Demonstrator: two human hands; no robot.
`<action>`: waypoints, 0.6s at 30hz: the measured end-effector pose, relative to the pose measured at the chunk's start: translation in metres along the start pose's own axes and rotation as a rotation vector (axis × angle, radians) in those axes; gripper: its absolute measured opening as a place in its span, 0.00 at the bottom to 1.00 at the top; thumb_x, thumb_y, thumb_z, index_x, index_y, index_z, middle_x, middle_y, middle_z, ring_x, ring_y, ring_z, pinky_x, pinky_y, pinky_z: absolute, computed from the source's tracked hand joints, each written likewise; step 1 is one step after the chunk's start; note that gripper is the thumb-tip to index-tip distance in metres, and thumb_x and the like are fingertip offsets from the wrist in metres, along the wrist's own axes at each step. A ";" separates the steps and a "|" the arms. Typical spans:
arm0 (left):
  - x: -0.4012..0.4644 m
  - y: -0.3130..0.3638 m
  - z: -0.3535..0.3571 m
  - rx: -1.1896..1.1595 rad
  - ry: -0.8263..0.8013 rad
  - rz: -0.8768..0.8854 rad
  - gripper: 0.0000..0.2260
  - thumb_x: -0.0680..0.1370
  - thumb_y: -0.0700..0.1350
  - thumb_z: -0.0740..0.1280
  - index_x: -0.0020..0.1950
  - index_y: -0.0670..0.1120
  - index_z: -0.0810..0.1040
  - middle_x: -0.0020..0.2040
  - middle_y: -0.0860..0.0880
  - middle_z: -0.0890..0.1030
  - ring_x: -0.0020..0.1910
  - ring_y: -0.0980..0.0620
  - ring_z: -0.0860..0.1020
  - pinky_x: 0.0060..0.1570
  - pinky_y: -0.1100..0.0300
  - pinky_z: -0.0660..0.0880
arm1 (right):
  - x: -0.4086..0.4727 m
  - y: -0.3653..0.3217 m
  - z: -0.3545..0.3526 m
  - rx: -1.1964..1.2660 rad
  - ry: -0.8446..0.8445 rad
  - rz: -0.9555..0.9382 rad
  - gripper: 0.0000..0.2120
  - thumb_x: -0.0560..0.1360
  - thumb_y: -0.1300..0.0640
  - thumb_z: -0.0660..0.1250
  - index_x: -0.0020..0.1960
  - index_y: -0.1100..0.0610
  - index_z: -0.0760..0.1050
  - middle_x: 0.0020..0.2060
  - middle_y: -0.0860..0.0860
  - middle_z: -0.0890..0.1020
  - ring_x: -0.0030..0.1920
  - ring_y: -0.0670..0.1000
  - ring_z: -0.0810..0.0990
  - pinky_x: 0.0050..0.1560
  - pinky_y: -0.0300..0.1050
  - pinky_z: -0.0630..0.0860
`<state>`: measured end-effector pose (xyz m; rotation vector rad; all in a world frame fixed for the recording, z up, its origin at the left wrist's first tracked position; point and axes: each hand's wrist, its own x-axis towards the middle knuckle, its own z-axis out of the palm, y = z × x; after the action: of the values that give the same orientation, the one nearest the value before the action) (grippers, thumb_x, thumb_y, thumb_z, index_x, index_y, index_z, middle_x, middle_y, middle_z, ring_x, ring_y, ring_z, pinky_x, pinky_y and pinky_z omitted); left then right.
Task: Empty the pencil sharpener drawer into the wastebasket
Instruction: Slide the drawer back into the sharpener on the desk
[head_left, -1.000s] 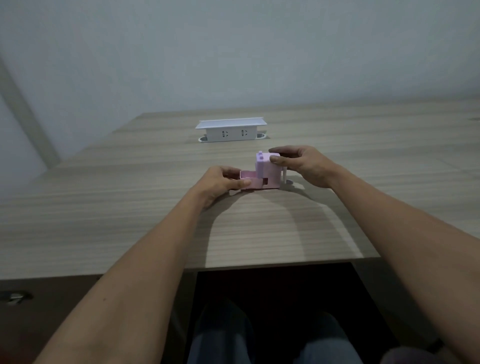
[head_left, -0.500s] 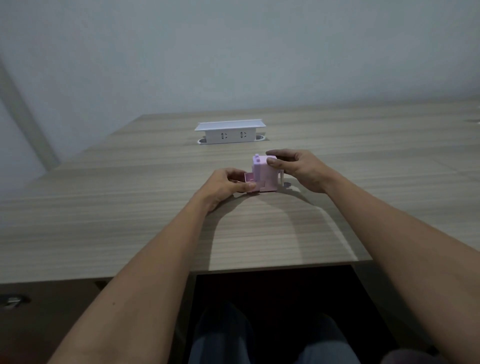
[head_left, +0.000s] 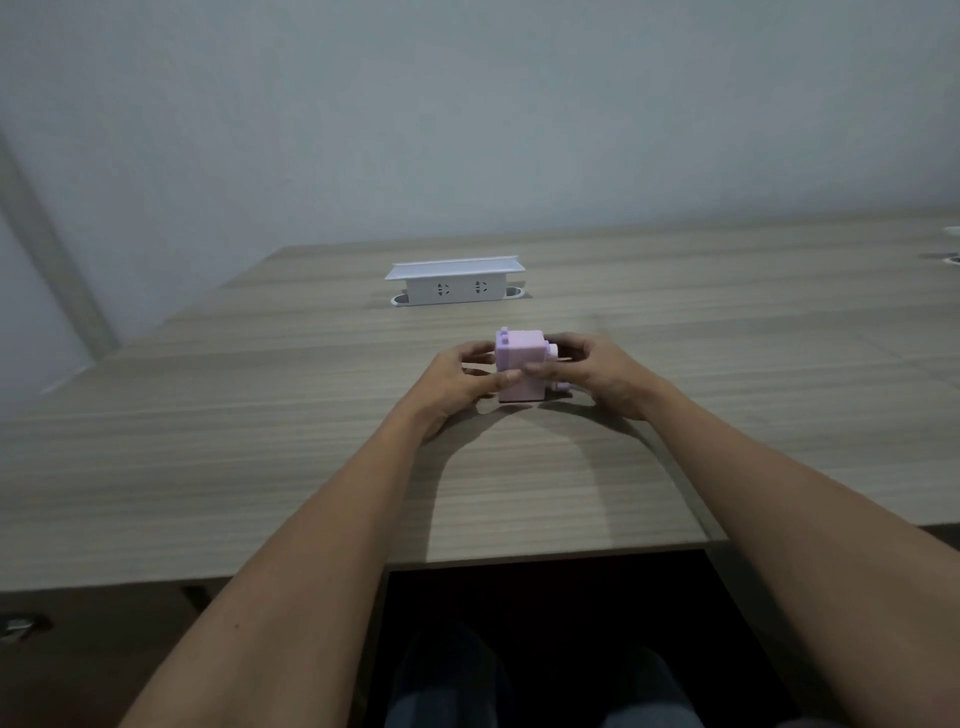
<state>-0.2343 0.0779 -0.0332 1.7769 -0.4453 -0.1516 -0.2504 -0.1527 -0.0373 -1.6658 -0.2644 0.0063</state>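
A small pink pencil sharpener (head_left: 521, 358) stands upright on the wooden desk (head_left: 260, 441), a little beyond the desk's front edge. My right hand (head_left: 597, 371) wraps its right side and back, thumb across the front. My left hand (head_left: 457, 382) touches its lower left side, thumb pressed against the front. The drawer no longer sticks out; it sits flush in the body, hidden by my fingers. No wastebasket is in view.
A white pop-up power socket box (head_left: 454, 283) stands further back on the desk. A grey wall rises behind. The dark knee space (head_left: 545, 623) under the desk shows my legs. A white object (head_left: 953, 231) peeks in at the far right edge.
The drawer, sticking out to the left earlier, has been pushed into the sharpener. My left hand followed it in, and my right hand shifted lower around the body.
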 end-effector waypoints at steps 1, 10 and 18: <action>0.000 0.001 0.000 -0.011 -0.004 0.013 0.28 0.70 0.49 0.80 0.69 0.48 0.79 0.59 0.50 0.86 0.55 0.49 0.85 0.52 0.56 0.83 | -0.001 0.002 -0.001 0.000 -0.028 0.005 0.22 0.71 0.63 0.78 0.64 0.58 0.81 0.52 0.53 0.88 0.51 0.50 0.87 0.46 0.40 0.82; 0.049 0.019 -0.003 0.015 0.065 0.047 0.24 0.73 0.42 0.77 0.69 0.42 0.80 0.59 0.47 0.86 0.58 0.50 0.84 0.59 0.57 0.80 | 0.039 -0.017 -0.019 -0.142 0.031 -0.023 0.20 0.72 0.65 0.76 0.63 0.62 0.81 0.49 0.53 0.86 0.41 0.39 0.84 0.42 0.30 0.77; 0.149 0.021 -0.009 0.052 0.108 0.087 0.20 0.76 0.37 0.73 0.69 0.39 0.79 0.60 0.44 0.84 0.52 0.54 0.83 0.49 0.71 0.80 | 0.132 -0.010 -0.051 -0.133 0.126 -0.089 0.23 0.72 0.68 0.76 0.66 0.63 0.79 0.56 0.57 0.86 0.47 0.46 0.85 0.46 0.35 0.79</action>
<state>-0.0989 0.0258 0.0092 1.8034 -0.4509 0.0172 -0.1156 -0.1782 -0.0020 -1.7769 -0.2481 -0.1859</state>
